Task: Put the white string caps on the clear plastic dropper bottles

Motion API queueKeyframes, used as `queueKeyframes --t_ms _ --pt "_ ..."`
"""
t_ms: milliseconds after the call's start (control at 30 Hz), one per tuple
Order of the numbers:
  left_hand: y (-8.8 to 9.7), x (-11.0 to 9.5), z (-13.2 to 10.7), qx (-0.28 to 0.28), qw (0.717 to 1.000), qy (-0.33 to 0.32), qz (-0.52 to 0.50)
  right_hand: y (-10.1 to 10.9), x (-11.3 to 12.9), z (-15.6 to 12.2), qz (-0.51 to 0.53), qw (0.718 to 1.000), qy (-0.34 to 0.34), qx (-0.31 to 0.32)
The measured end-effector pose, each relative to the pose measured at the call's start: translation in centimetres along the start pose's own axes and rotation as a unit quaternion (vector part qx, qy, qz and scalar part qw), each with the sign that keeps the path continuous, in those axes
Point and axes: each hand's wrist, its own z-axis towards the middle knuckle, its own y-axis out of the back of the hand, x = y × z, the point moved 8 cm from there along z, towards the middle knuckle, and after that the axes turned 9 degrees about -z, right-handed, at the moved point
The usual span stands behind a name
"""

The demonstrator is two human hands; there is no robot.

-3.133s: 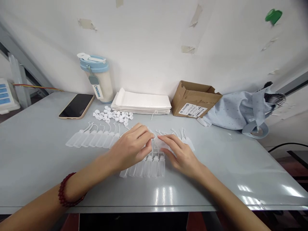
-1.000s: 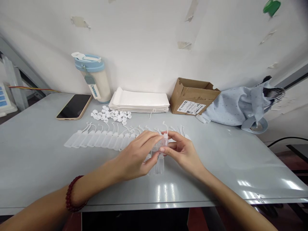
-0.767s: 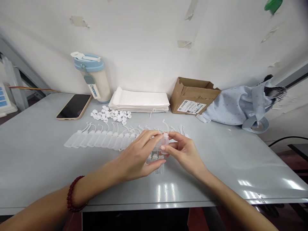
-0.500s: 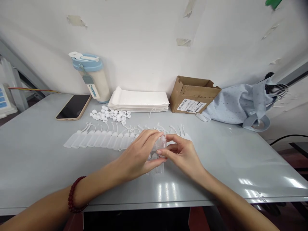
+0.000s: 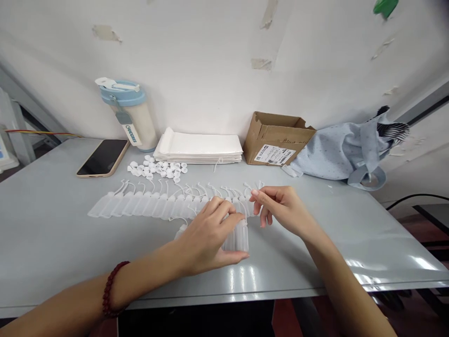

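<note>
My left hand [image 5: 212, 234] is curled over small translucent plastic bottles [image 5: 241, 238] lying near the front of the table, forefinger at their necks and thumb at their bases. It grips the end bottle, whose thin white cord trails upward. Part of this front group is hidden under the hand. My right hand [image 5: 284, 208] hovers just to the right, fingers loosely bent and apart, with nothing visible in it. Behind both hands runs a long row of similar bottles [image 5: 140, 205], laid side by side with white cords at their tops; its right end is partly covered.
White caps [image 5: 161, 169] lie in a loose pile. Behind them are a stack of white padded envelopes [image 5: 199, 146] and a blue-lidded tumbler [image 5: 136, 121]. A phone [image 5: 103, 158] rests at left. A cardboard box [image 5: 277, 142] and a light blue bag [image 5: 336, 152] stand at right.
My hands have parted. The bottle held upright between them is lowered among the front bottles under my left hand. My right hand has let go and drawn off to the right.
</note>
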Motion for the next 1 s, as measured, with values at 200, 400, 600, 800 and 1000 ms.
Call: queueKeyframes --t_ms 200,400,600,800,1000 --pt "-1.6 0.1 0.3 0.06 0.997 0.017 0.045 0.4 -0.1 0.1 -0.02 0.999 0.006 -0.032" --pt "-1.8 0.3 0.3 0.07 0.995 0.03 0.072 0.5 0.3 -0.2 -0.032 0.998 0.022 -0.04" --pt "-1.9 0.5 0.2 0.082 0.992 0.042 0.083 0.4 0.3 -0.2 -0.038 0.998 0.027 -0.037" --pt "-2.0 0.6 0.0 0.093 0.99 0.048 0.094 0.4 0.3 -0.1 -0.046 0.998 0.031 -0.04" --pt "-2.1 0.6 -0.1 0.095 0.989 0.048 0.102 0.4 0.1 0.1 -0.053 0.997 0.026 -0.042"
